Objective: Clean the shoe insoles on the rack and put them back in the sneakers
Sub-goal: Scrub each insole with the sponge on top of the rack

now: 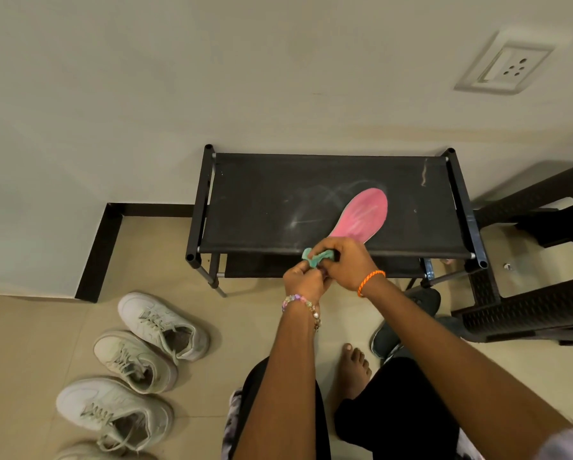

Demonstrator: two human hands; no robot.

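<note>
insoles: one pink insole (363, 216) is seen beyond the hands; three sneakers (163, 325) lie left. one green cloth (315, 254) is gripped by curled right hand (348, 263) and left hand (303, 282).

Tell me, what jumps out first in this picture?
A bright pink insole lies on the right of the black rack top. At its near edge, both hands bunch up a green cloth. White sneakers wait in a row on the floor at the left.
</note>
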